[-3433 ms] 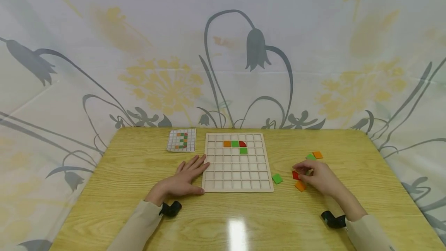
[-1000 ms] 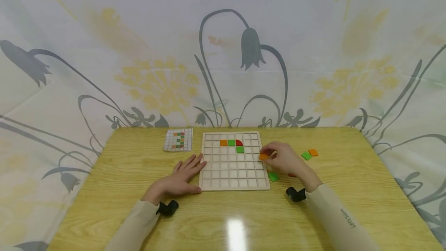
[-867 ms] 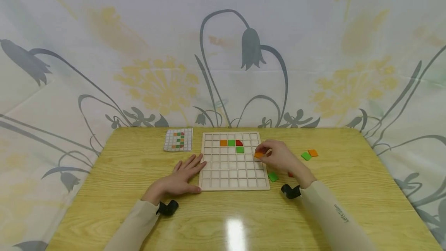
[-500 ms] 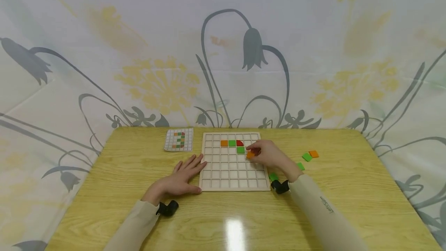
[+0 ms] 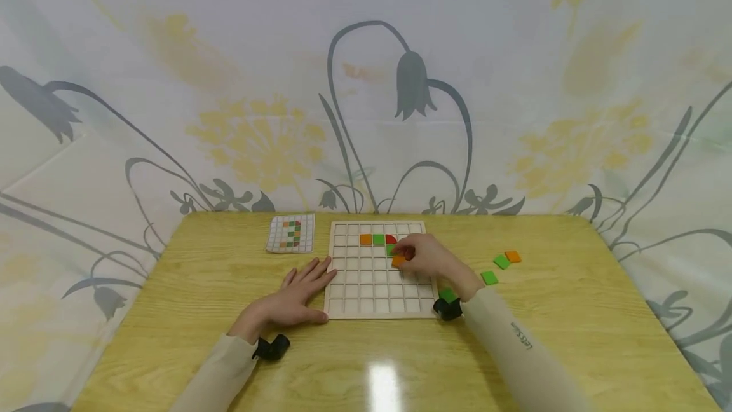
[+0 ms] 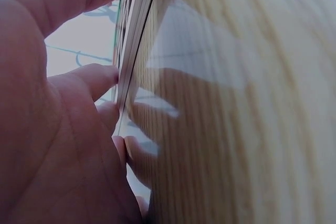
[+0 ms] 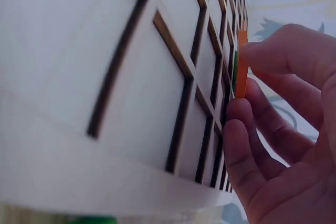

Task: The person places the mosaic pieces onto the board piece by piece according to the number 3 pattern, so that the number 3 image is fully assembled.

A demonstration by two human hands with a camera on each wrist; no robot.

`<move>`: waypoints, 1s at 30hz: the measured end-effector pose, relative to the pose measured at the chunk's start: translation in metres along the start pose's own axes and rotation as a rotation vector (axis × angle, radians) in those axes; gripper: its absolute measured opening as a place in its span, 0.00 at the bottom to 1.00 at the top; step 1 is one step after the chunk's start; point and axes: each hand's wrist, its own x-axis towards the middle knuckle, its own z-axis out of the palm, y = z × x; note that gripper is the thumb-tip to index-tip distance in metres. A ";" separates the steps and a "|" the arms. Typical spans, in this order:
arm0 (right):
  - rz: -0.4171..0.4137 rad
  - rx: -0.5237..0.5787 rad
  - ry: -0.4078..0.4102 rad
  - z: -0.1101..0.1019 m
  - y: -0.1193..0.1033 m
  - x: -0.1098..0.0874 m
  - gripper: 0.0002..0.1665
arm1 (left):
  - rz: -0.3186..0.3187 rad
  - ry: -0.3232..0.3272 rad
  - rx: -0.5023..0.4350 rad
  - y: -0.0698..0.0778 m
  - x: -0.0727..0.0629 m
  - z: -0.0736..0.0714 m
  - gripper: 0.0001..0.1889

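Note:
A pale wooden grid board (image 5: 350, 307) lies on the table. In its upper rows sit an orange square tile (image 5: 365, 240), a green tile (image 5: 379, 240) and a red tile with one rounded corner (image 5: 391, 239). Below the red one is another green tile (image 5: 390, 250), partly covered by my fingers. My right hand (image 5: 429, 255) pinches an orange tile (image 5: 398, 262) over the cell under that green tile; in the right wrist view the held orange tile (image 7: 242, 66) stands at the board's surface. Fingers spread, my left hand (image 5: 291, 301) rests at the board's left edge.
A printed pattern card (image 5: 290, 234) lies left of the board. To the right are loose green tiles (image 5: 489, 278) and an orange tile (image 5: 513, 257). One green tile (image 5: 448, 296) is partly behind the right wrist camera. A patterned cloth hangs behind the table.
My right hand has picked up the orange tile from the loose ones at the right and carried it left over the board. My left hand has stayed at the board's edge.

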 end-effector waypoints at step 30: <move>-0.112 -0.003 -0.021 -0.003 -0.002 0.002 0.11 | -0.005 -0.006 -0.009 0.001 -0.002 -0.001 0.45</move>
